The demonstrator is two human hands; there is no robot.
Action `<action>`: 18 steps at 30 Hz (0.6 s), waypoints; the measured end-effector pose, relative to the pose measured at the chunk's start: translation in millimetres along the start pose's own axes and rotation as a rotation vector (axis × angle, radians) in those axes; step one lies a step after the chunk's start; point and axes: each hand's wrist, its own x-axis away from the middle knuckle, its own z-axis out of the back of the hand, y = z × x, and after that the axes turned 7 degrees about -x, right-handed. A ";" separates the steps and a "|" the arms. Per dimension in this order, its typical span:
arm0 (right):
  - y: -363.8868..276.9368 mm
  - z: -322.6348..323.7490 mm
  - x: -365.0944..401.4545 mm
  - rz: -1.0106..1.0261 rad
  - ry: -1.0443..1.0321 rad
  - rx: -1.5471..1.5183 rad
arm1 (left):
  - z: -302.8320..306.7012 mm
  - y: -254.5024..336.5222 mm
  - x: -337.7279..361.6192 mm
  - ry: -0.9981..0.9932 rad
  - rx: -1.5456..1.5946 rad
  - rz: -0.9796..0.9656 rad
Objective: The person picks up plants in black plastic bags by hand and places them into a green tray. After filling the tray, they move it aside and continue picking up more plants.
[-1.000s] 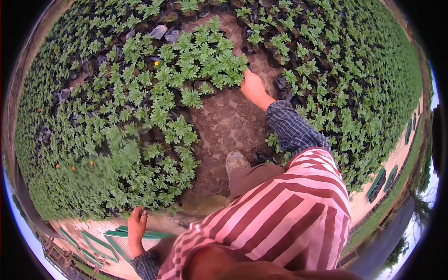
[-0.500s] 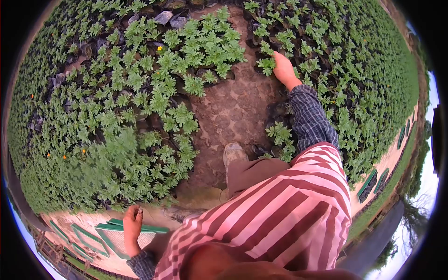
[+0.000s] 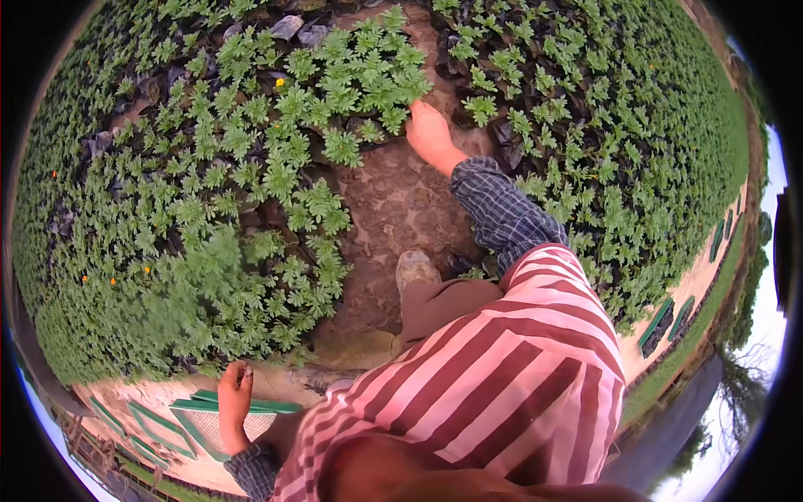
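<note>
My right hand (image 3: 430,134) reaches forward to the edge of the left-hand block of leafy green seedlings (image 3: 381,79). Its fingers are drawn together against the outermost leaves, and the fingertips are partly hidden, so what they hold cannot be made out. Down at the lower left, my left hand (image 3: 235,389) hangs away from the plants with its fingers curled in. Nothing shows in it, and dark soil marks its fingertips. Right of the bare strip, a small seedling (image 3: 481,110) stands at the edge of the other block.
A brown earth path (image 3: 401,201) runs between the two plant blocks, with my shoe (image 3: 416,268) on it. Crumpled dark plastic (image 3: 287,28) lies among the plants at the top. Green-edged panels (image 3: 201,422) lie on pale ground behind my left hand.
My right hand has moved left across the path, from a seedling at the right block to the edge of the left block. My left hand has stayed nearly in place.
</note>
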 end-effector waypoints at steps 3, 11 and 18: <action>1.2 3.7 0.3 -0.015 -0.022 -0.053 | 0.7 -7.6 -0.6 -0.045 0.019 0.044; 31.3 97.3 25.2 -0.031 -0.373 -0.100 | 3.3 -0.5 5.1 -0.005 -0.034 0.038; 80.6 136.6 85.6 -0.102 -0.301 0.260 | 7.0 8.2 3.5 0.013 -0.050 0.051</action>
